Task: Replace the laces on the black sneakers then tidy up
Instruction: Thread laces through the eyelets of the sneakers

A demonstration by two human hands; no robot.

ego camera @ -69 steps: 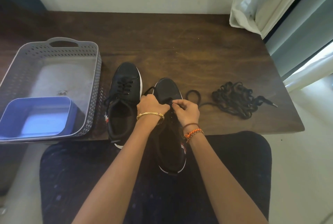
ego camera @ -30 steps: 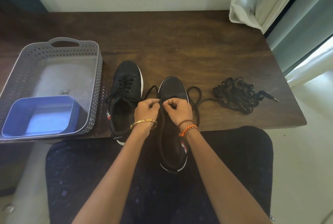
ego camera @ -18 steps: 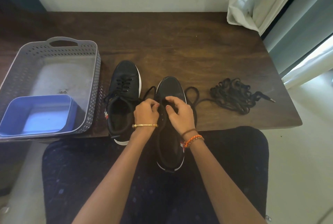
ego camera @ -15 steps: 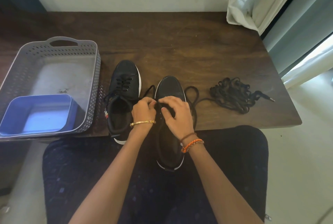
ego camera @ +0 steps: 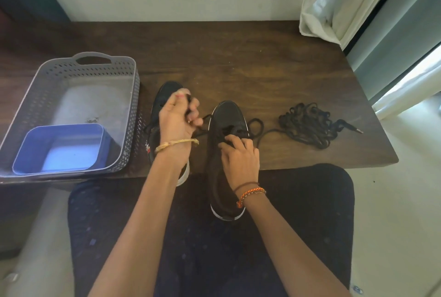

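Two black sneakers stand side by side at the table's near edge. The right sneaker overhangs my lap, its heel off the table. My right hand rests on its tongue, fingertips pinching the lace at the eyelets. My left hand is raised over the left sneaker, hiding most of it, and grips one end of the black lace, drawn taut from the right sneaker. The lace's other end loops on the table right of the toe.
A tangle of black laces lies on the dark wooden table to the right. A grey perforated basket at the left holds a blue tub. A white curtain hangs at the back right corner.
My left hand has lifted up and to the left from the right sneaker's tongue, pulling a lace end out with it. My right hand stayed on the tongue.
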